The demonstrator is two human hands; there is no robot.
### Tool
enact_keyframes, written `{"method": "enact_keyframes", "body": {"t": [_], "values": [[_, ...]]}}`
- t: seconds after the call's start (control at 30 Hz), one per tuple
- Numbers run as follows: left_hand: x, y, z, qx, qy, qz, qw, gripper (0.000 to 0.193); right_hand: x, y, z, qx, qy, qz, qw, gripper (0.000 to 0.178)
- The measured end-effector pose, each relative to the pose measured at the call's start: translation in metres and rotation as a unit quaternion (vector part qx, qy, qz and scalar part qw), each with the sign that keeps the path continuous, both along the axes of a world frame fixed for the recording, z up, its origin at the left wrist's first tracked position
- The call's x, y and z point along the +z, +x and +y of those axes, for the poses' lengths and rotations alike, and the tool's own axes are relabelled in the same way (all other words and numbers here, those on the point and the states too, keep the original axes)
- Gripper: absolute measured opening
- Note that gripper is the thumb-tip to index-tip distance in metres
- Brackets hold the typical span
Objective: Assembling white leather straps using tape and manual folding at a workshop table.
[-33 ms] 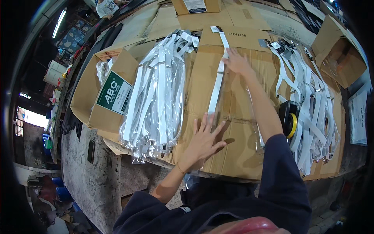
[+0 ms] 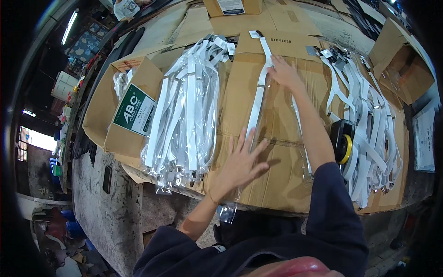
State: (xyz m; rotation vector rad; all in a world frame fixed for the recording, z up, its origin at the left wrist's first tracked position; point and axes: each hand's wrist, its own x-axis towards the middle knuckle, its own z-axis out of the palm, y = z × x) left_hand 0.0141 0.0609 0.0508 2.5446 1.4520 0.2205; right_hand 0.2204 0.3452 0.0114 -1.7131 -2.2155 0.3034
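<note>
A white elastic strap [image 2: 255, 108], which looks like a pair of suspenders with metal clips and a small tag, lies lengthwise on the cardboard in front of me. Clear plastic [image 2: 227, 213] shows around its lower part and hangs past the near edge. My left hand [image 2: 240, 166] rests over the strap's near end with fingers spread. Further up, my right hand [image 2: 284, 75] is open beside the strap, its fingertips at or just off the right edge. Another white strap [image 2: 296, 113] in clear plastic is partly hidden under my right forearm.
Left of me lies a pile of plastic-wrapped white straps [image 2: 191, 111], beside an open carton [image 2: 99, 113]. Loose white straps [image 2: 364, 124] are heaped at the right, with a black and yellow tape measure [image 2: 342, 141]. A phone [image 2: 107, 179] lies on the left bench.
My right hand has shifted slightly right, away from the strap. My left hand has moved a little up along it, and more clear plastic shows at the near edge.
</note>
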Motion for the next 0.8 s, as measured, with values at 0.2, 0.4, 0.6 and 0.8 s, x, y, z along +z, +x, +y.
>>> {"method": "enact_keyframes", "body": {"t": [0.2, 0.4, 0.6, 0.8], "values": [[0.003, 0.062, 0.192, 0.027, 0.056, -0.269, 0.961, 0.024, -0.036, 0.067, -0.028, -0.077, 0.033, 0.082, 0.993, 0.066], [-0.065, 0.077, 0.34, 0.086, -0.005, -0.202, 0.976, 0.048, -0.027, 0.009, -0.052, -0.082, 0.04, -0.038, 0.995, 0.068], [-0.079, 0.089, 0.344, 0.06, 0.03, -0.072, 0.995, 0.062, -0.027, 0.058, -0.042, -0.113, -0.044, 0.022, 0.992, 0.072], [-0.067, 0.068, 0.356, 0.053, -0.004, -0.013, 0.998, 0.063, -0.025, 0.071, -0.048, -0.138, -0.023, 0.01, 0.99, 0.054]]}}
